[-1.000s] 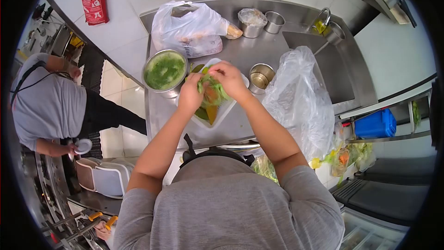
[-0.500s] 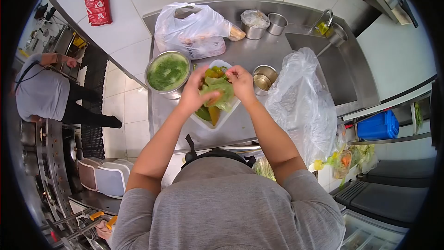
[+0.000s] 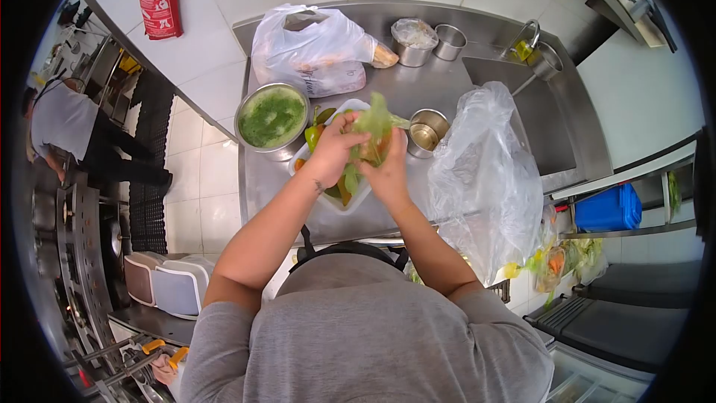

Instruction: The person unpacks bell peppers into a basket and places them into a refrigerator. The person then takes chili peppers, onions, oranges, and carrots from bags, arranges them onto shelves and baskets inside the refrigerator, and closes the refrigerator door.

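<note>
My left hand [image 3: 338, 148] and my right hand [image 3: 389, 172] are both closed on a thin, see-through plastic bag [image 3: 378, 121] with a green tint. Orange and green show through it, but I cannot make out the contents. The bag is bunched up above a white plastic tub [image 3: 344, 210]. Green and orange peppers [image 3: 313, 135] lie in the tub, partly covered by my hands. Left of the tub stands a steel pot of chopped greens in liquid [image 3: 273, 114]. Close to my right hand is a small steel pot [image 3: 428, 133] with some liquid at its bottom.
A filled white carrier bag [image 3: 302, 48] sits at the back of the steel counter [image 3: 262, 198]. Behind are two steel containers [image 3: 413, 43]. A large clear plastic bag [image 3: 485, 157] drapes over the counter's right side, near the sink [image 3: 544, 116]. A co-worker [image 3: 67, 123] stands at left.
The green-tinted bag has risen off the peppers, and my right hand has moved down to hold its lower part. More peppers show at the tub's left. The co-worker has bent forward.
</note>
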Demonstrator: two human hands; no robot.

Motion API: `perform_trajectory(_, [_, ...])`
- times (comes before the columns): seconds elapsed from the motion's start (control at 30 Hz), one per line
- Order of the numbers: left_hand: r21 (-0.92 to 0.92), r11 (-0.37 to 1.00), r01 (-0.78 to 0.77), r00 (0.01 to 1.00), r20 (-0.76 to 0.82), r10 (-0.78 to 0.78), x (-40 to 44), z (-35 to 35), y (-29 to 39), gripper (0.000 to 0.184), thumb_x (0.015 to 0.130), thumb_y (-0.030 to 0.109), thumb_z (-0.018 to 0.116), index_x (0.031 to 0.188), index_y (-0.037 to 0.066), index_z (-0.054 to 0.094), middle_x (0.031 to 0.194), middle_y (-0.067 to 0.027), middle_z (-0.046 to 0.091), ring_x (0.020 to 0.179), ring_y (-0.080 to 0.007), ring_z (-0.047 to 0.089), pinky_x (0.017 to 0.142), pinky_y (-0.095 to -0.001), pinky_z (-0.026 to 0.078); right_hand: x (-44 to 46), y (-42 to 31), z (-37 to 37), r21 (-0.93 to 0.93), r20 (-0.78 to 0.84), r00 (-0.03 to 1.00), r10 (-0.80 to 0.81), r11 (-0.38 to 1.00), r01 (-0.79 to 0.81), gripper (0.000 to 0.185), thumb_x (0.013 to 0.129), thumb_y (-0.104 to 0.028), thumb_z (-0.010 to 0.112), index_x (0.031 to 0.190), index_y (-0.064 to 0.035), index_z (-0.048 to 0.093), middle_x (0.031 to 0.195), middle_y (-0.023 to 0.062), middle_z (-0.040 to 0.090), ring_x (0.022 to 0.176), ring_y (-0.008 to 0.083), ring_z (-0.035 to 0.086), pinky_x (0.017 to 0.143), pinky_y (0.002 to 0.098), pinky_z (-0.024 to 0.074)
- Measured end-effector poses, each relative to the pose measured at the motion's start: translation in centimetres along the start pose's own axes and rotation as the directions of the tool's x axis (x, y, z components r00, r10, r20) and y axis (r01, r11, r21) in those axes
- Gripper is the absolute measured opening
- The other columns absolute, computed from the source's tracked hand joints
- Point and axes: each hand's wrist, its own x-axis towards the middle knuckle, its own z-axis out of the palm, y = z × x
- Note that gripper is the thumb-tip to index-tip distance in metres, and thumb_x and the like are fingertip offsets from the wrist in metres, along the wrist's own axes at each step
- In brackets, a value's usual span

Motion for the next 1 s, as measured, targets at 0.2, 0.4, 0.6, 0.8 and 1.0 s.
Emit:
perform_trajectory(0.2, [-0.160, 0.985, -0.062, 0.986, 0.144, 0.085, 0.0, -1.0, 3.8, 0.085, 0.072, -0.014, 0.058, 0.147, 0.005, 0.021, 0.119, -0.0089, 0.049, 0.109, -0.0187, 0.051, 0.090, -0.0309, 0.045, 1.7, 4.2, -1.5, 0.182, 0.066, 0.998, 0.000, 0.983, -0.012, 0.040, 0.077, 0.000, 0.062, 0.116, 0.0040, 0.055, 0.108, 0.0138, 0.060, 0.098, 0.0274, 0.060, 0.088, 0.0307, 0.0466])
perform_trajectory(0.4, [0.617, 0.726, -0.302, 0.949, 0.121, 0.291, 0.6, -2.4, 2.6, 0.101, 0.072, 0.003, 0.075, 0.148, 0.003, 0.010, 0.135, -0.0148, 0.044, 0.120, -0.0240, 0.046, 0.096, -0.0335, 0.044, 4.8, -0.7, -3.1, 0.768, 0.225, 0.862, 0.454, 0.463, -0.444, 0.029, 0.081, 0.008, 0.050, 0.109, 0.0025, 0.057, 0.104, 0.0110, 0.062, 0.093, 0.0189, 0.060, 0.083, 0.0266, 0.0479])
perform_trajectory(0.6, [0.272, 0.961, 0.046, 0.999, -0.013, -0.044, 0.8, -2.9, -0.3, 0.090, 0.069, 0.018, 0.082, 0.140, 0.002, 0.031, 0.134, -0.0194, 0.044, 0.120, -0.0228, 0.046, 0.098, -0.0329, 0.041, 7.0, -1.7, -2.2, 0.815, 0.522, 0.808, 0.274, 0.120, -0.567, 0.033, 0.081, 0.010, 0.048, 0.113, 0.0035, 0.050, 0.104, 0.0171, 0.061, 0.091, 0.0246, 0.062, 0.083, 0.0332, 0.0513])
perform_trajectory(0.8, [0.685, 0.678, -0.267, 0.962, 0.152, 0.225, 1.5, -5.2, -2.0, 0.049, 0.072, 0.023, 0.080, 0.112, 0.000, 0.061, 0.110, -0.0118, 0.056, 0.097, -0.0213, 0.055, 0.087, -0.0321, 0.043, 9.0, -0.3, -0.7, 0.810, 0.555, 0.744, 0.372, -0.035, -0.586, 0.033, 0.080, 0.009, 0.049, 0.112, 0.0027, 0.049, 0.101, 0.0172, 0.060, 0.090, 0.0262, 0.061, 0.083, 0.0355, 0.0514])
perform_trajectory(1.0, [0.297, 0.935, -0.191, 0.971, -0.085, 0.225, 1.5, -4.6, -2.1, 0.028, 0.090, 0.022, 0.062, 0.105, -0.001, 0.060, 0.097, -0.0087, 0.060, 0.088, -0.0212, 0.058, 0.082, -0.0317, 0.046, 10.2, 0.0, 0.5, 0.850, 0.383, 0.884, 0.267, 0.272, -0.451, 0.036, 0.082, 0.003, 0.053, 0.117, 0.0004, 0.048, 0.106, 0.0136, 0.059, 0.096, 0.0237, 0.058, 0.087, 0.0334, 0.0474])
